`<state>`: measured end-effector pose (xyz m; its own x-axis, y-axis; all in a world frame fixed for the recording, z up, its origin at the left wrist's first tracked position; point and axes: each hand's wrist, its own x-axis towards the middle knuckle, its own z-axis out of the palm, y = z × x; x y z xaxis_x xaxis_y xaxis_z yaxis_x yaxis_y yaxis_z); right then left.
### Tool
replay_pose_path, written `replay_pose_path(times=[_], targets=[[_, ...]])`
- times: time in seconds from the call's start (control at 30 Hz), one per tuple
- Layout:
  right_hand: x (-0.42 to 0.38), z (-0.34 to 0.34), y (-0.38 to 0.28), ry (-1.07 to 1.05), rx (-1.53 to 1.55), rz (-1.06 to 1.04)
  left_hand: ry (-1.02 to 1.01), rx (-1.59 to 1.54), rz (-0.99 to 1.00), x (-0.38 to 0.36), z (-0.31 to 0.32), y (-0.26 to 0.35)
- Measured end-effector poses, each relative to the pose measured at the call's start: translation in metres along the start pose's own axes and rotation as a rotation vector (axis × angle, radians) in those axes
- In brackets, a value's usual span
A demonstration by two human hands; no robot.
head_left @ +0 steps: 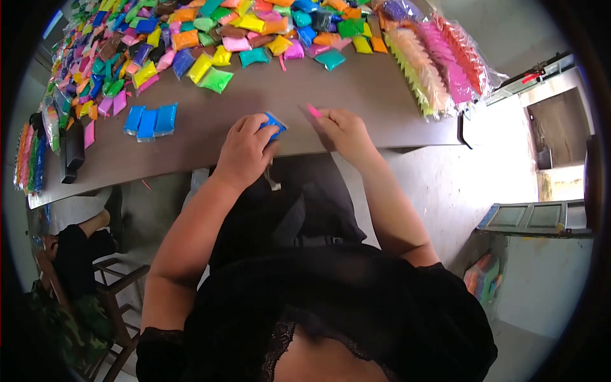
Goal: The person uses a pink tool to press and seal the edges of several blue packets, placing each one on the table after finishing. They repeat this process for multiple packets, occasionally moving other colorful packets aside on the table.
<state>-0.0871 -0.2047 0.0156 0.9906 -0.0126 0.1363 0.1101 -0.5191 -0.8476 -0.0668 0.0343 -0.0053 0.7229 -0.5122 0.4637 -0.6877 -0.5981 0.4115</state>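
Near the table's front edge my left hand (245,145) is closed on a blue packet (275,125), part of which sticks out past the fingers. To its right, my right hand (347,132) pinches a small pink piece (314,111) that points up and left. The two hands are apart. Left of my left hand, several blue packets (150,122) lie side by side on the brown table (210,124).
Many colourful packets (235,44) are heaped along the table's far side. Bagged stacks of coloured pieces (439,63) lie at the right end. A dark object (75,145) is at the left. A seated person (73,254) is at the lower left, beside a stool (118,290).
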Motion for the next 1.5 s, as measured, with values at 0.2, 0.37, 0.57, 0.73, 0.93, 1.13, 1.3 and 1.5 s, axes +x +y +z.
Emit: replay_pose_path(times=[0.2,0.37,0.57,0.73,0.93,1.13,1.3,1.5], targets=[[0.011,0.014,-0.019,-0.148,0.079,0.194,0.025,-0.034,-0.018,0.002,-0.004,-0.002],[0.041,0.031,-0.007,-0.160,0.301,-0.122,-0.008,-1.048,-0.544,0.017,-0.015,-0.013],[0.085,0.025,-0.036,-0.410,0.476,0.268,-0.035,-1.508,-0.748,0.038,-0.026,-0.026],[0.127,0.048,-0.031,-0.692,0.473,0.098,0.065,-1.318,-0.757,0.040,-0.032,-0.044],[0.145,0.077,-0.003,-0.739,0.634,-0.013,0.062,-1.092,-0.865,0.039,-0.033,-0.057],[0.149,0.072,0.013,-0.743,0.803,-0.042,0.113,-0.912,-0.778,0.055,-0.024,-0.048],[0.151,0.066,0.008,-0.641,0.890,0.027,0.274,-1.047,-0.853,0.070,-0.016,-0.048],[0.153,0.059,0.008,-0.740,0.992,0.248,0.217,-1.068,-0.873,0.075,-0.030,-0.046]])
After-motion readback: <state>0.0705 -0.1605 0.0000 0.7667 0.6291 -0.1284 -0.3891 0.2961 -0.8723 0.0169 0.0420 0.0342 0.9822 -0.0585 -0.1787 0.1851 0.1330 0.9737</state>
